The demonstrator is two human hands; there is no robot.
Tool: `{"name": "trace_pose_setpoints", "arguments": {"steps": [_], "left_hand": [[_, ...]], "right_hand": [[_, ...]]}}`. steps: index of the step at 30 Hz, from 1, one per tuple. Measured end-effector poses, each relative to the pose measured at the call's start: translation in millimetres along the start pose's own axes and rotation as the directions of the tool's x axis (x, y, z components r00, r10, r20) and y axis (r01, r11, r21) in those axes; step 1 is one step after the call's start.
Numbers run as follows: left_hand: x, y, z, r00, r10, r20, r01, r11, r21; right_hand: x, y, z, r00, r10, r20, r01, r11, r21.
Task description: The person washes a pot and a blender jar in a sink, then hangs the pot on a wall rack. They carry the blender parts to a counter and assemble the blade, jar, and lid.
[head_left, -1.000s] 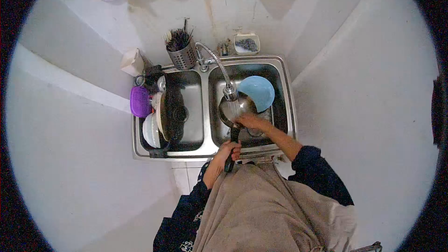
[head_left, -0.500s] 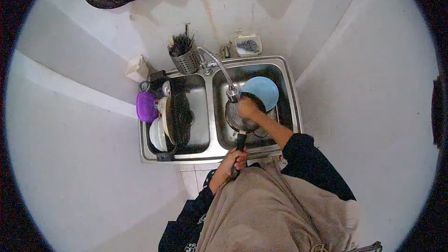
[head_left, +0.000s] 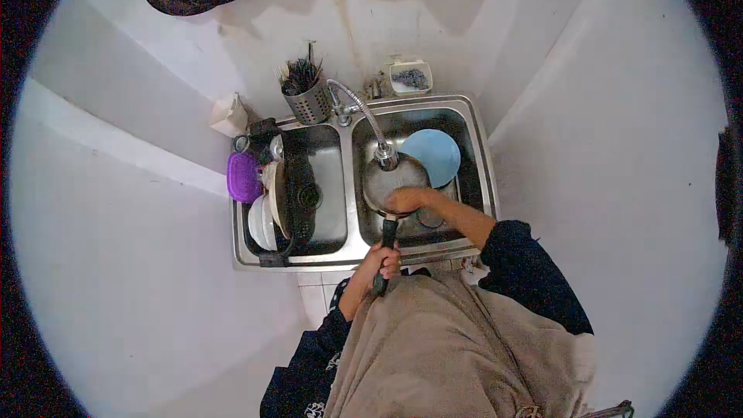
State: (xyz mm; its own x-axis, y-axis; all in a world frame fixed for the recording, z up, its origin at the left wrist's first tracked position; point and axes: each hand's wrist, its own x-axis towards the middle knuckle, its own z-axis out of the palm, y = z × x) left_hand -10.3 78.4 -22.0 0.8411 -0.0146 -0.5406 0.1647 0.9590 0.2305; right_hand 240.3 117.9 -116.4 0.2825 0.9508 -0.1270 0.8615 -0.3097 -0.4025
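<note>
My left hand point(head_left: 382, 261) is wrapped round the black handle of a frying pan point(head_left: 395, 178), which is held over the right sink basin. Curled fingers of my right hand point(head_left: 408, 200) press down on the pan's inside near the handle end; whatever they hold is hidden. Just above the far part of the pan hangs the faucet head point(head_left: 385, 156) on a flexible metal neck. A light blue plate point(head_left: 435, 156) lies in the same basin, partly behind the pan. Something round and clear, partly hidden, lies under my right forearm.
In the left basin point(head_left: 331, 178), a black rack holds white bowls point(head_left: 261, 223) and a purple container point(head_left: 243, 178). Behind the sink stand a perforated metal utensil holder point(head_left: 309, 104) and a white tray with a scouring pad point(head_left: 410, 77). White walls flank both sides.
The pan has shifted left and slightly toward me, with its handle in my left hand. My right hand has moved from the pan's middle down to its near side.
</note>
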Motion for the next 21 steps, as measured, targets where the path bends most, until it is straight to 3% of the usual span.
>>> {"name": "trace_pose_setpoints", "arguments": {"steps": [1, 4, 7, 10, 12, 15, 16, 18, 20, 21], "left_hand": [[-0.5, -1.9, -3.8, 0.999, -0.005, 0.043, 0.006, 1.000, -0.025], [-4.1, -6.5, 18.5, 1.000, 0.019, -0.025, -0.017, 0.997, 0.075], [-1.9, -6.8, 20.1, 0.999, 0.027, -0.034, -0.025, 0.997, 0.072], [-3.9, -7.7, 14.4, 0.996, 0.018, -0.088, -0.019, 1.000, -0.017], [-7.0, -9.8, 15.3, 0.995, 0.015, -0.094, -0.013, 1.000, 0.018], [-7.4, -14.4, 29.8, 0.995, 0.090, -0.031, -0.085, 0.985, 0.148], [-10.3, -11.5, 36.8, 0.992, 0.070, -0.109, -0.051, 0.984, 0.168], [-5.9, -6.7, 27.4, 0.993, 0.066, -0.093, -0.053, 0.990, 0.134], [-10.8, -5.3, 19.7, 0.985, 0.056, -0.161, -0.037, 0.992, 0.117], [-11.3, -6.0, 20.4, 0.988, 0.067, -0.139, -0.051, 0.992, 0.112]], "right_hand": [[1.9, 5.2, -2.0, 1.000, -0.019, 0.005, 0.019, 1.000, 0.004], [-3.1, -11.0, -26.2, 0.990, -0.115, -0.079, 0.116, 0.993, 0.005], [-24.2, -40.8, -26.6, 0.944, -0.312, 0.109, 0.260, 0.904, 0.339], [-24.6, -24.4, -43.3, 0.859, -0.116, 0.499, 0.153, 0.988, -0.033], [-23.9, -24.1, -45.8, 0.865, -0.016, 0.502, 0.118, 0.978, -0.171], [-16.4, -37.5, -45.8, 0.985, -0.009, 0.173, 0.041, 0.983, -0.179], [-18.7, -38.0, -43.1, 0.968, -0.119, 0.221, 0.131, 0.991, -0.040], [-28.3, -40.2, -30.3, 0.898, -0.349, 0.269, 0.287, 0.926, 0.245], [-23.5, -33.7, -22.7, 0.772, -0.419, 0.478, 0.303, 0.903, 0.303], [-23.7, -34.2, -23.2, 0.822, -0.369, 0.434, 0.255, 0.920, 0.297]]}}
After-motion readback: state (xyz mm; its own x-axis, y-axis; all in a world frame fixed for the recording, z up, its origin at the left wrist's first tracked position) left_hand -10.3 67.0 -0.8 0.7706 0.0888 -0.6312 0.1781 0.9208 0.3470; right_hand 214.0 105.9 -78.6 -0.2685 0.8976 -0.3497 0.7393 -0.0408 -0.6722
